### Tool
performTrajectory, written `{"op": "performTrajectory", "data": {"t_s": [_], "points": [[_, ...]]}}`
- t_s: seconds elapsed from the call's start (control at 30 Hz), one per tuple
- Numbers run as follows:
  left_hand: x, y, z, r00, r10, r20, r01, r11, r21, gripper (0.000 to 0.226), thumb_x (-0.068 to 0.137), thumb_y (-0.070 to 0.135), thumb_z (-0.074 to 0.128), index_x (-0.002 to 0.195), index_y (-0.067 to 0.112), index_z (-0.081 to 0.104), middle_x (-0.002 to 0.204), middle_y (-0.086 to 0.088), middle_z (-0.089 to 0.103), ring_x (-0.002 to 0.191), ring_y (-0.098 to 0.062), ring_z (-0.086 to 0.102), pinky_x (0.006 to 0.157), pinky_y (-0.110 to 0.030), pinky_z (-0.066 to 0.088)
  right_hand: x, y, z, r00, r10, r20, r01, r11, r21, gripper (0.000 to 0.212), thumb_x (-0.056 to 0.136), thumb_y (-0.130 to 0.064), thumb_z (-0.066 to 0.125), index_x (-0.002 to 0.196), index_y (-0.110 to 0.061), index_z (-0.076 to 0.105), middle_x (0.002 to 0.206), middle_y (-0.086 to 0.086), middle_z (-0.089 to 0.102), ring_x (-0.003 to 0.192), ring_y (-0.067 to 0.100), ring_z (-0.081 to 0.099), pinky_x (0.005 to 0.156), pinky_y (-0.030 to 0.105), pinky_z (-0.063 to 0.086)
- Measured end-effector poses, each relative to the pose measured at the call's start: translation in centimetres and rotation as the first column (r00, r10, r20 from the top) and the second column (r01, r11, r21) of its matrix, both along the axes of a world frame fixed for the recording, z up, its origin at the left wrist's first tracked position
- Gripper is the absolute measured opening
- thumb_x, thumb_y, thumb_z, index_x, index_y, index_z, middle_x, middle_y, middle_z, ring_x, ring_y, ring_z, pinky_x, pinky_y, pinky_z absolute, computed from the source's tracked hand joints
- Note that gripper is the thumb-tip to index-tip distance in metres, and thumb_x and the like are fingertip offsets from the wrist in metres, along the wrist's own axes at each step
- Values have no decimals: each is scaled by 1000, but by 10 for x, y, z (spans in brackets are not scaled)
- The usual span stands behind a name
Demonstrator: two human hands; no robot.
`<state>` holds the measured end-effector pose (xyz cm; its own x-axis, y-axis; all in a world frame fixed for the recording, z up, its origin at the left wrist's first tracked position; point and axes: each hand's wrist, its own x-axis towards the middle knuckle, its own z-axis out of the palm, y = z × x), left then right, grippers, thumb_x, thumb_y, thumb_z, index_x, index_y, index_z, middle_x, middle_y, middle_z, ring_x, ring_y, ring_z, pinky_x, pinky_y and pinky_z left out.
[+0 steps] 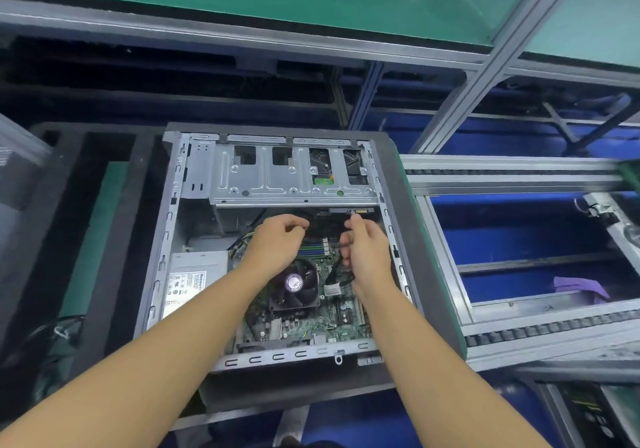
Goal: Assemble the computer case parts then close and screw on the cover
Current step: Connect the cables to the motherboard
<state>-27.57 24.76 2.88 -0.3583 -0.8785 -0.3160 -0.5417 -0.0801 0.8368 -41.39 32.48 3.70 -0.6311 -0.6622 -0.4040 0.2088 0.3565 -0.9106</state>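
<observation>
Pinching near the plug end of the thin black data cable [334,274], the right hand [365,253] has its thumb and forefinger pressed together and raised toward 12 o'clock, where the gold-edged connector strip of the mounted drive [360,210] sits just under the cage; the remaining fingers curl loosely below. The left hand [277,243], at 9 o'clock of the right and just apart from it, has curled fingers among dark wires, and I cannot tell whether it actually holds one.

The cable looks soft and light, likely to flop and spring back, so it is best held at the stiff plug rather than along the cord. The plug itself seems small and keyed, calling for a straight push rather than force. Its free length trails toward 6 o'clock over the green motherboard [311,323], passing at 3 o'clock of the round black cooling fan [294,283].

Both hands work inside the open grey steel computer case [166,239], which lies on its side in a dark foam tray [408,226], open face up, long axis running 6 to 12 o'clock. The silver perforated drive cage [277,177] fills the 12 o'clock end and the grey boxed power supply [197,274] sits at 8 o'clock. No cover is in view
</observation>
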Motion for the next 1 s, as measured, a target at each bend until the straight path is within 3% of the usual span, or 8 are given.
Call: {"op": "performTrajectory", "data": {"t_s": [0.1, 0.27, 0.33, 0.43, 0.57, 0.63, 0.73, 1.0], "points": [[10, -4, 5, 989, -31, 144, 33, 999, -15, 27, 95, 24, 49, 118, 28, 62, 96, 9, 67, 48, -1, 54, 46, -20, 38, 3, 4, -2, 983, 30, -183, -14, 996, 89, 29, 109, -37, 43, 97, -19, 62, 59, -10, 60, 49, 5, 45, 49, 19, 39], [15, -12, 16, 898, -174, 405, 191, 982, -1, 35, 97, 17, 48, 131, 8, 47, 126, -11, 53, 108, -28, 55, 82, -38, 49, 5, 7, -3, 925, 116, -363, -33, 973, 229, 36, 111, -33, 31, 107, -16, 64, 84, -3, 67, 74, 15, 58, 63, 31, 40], [14, -14, 20, 822, -220, 526, 272, 962, -22, 30, 97, 13, 50, 125, 4, 47, 124, -16, 51, 113, -32, 50, 87, -40, 47, 6, 8, -5, 854, 217, -473, -72, 949, 306, 38, 112, -28, 29, 117, -12, 63, 101, 4, 70, 89, 21, 59, 74, 31, 39], [12, -18, 26, 760, -242, 604, 345, 937, -58, 14, 94, 11, 54, 107, 5, 52, 110, -14, 54, 104, -32, 53, 79, -38, 48, 7, 5, -4, 744, 319, -587, -100, 922, 375, 34, 112, -22, 33, 121, -5, 61, 103, 12, 68, 85, 26, 58, 73, 33, 41], [11, -21, 28, 783, -235, 576, 328, 943, -61, 16, 93, 10, 50, 78, 10, 46, 86, -6, 53, 71, -21, 51, 57, -32, 41, 8, -5, 0, 813, 265, -518, -123, 948, 292, 31, 112, -23, 37, 124, -6, 59, 94, 4, 64, 80, 20, 56, 71, 32, 41], [11, -19, 24, 814, -228, 534, 322, 943, -88, 8, 93, 12, 49, 90, 8, 54, 95, -5, 57, 78, -22, 55, 64, -34, 48, 8, -5, -1, 882, 182, -434, -93, 971, 219, 29, 110, -24, 40, 124, -10, 61, 89, -2, 63, 77, 16, 57, 70, 31, 42], [13, -13, 10, 855, -243, 458, 314, 946, -83, 23, 92, 12, 49, 107, 13, 67, 108, -3, 64, 87, -23, 62, 76, -37, 56, 9, 1, -2, 939, 80, -335, -44, 992, 114, 23, 109, -26, 43, 123, -20, 60, 92, -5, 64, 74, 7, 58, 62, 22, 40], [11, -6, -10, 868, -246, 431, 321, 941, -109, 23, 92, 14, 50, 108, 23, 64, 110, 3, 64, 73, -12, 54, 68, -29, 44, 7, 4, -2, 950, 37, -310, -35, 999, 12, 9, 108, -21, 45, 112, -21, 53, 78, -7, 72, 61, -8, 58, 56, 4, 40]]}}
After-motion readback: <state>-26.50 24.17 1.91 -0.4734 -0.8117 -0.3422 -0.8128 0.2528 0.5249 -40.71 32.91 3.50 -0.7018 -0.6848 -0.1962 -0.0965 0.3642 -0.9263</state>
